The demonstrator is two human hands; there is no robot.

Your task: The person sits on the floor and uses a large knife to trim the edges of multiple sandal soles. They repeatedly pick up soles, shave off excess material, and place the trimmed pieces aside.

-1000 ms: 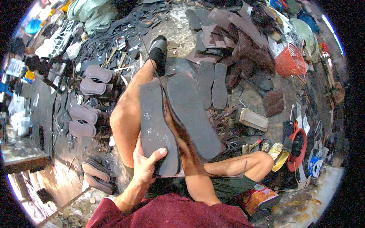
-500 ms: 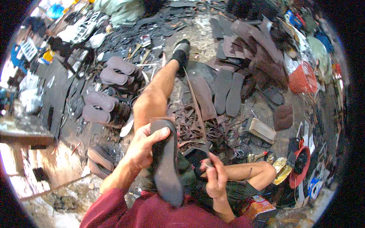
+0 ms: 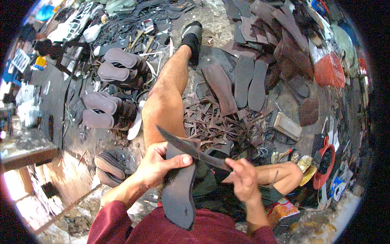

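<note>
My left hand [image 3: 156, 164] grips a dark grey shoe sole [image 3: 178, 191], held upright against my lap with the thumb across its top. My right hand [image 3: 243, 179] is closed on the handle of a long dark knife [image 3: 185, 145]. The blade runs up and left across the top edge of the sole, just above my left thumb. My bare left leg [image 3: 168, 89] stretches away to a dark sandal [image 3: 191, 36].
Dark offcut strips [image 3: 215, 126] lie heaped right of my knee. Cut soles [image 3: 250, 81] and a brown strip [image 3: 221, 87] lie beyond. Stacked sandals [image 3: 107, 105] sit at the left, a red basket [image 3: 329, 69] at the right, a pale block [image 3: 287, 126] near it.
The sole has been pulled from the ground up to my lap and stood on end. My right hand, earlier on the sole, now holds the knife against its top edge.
</note>
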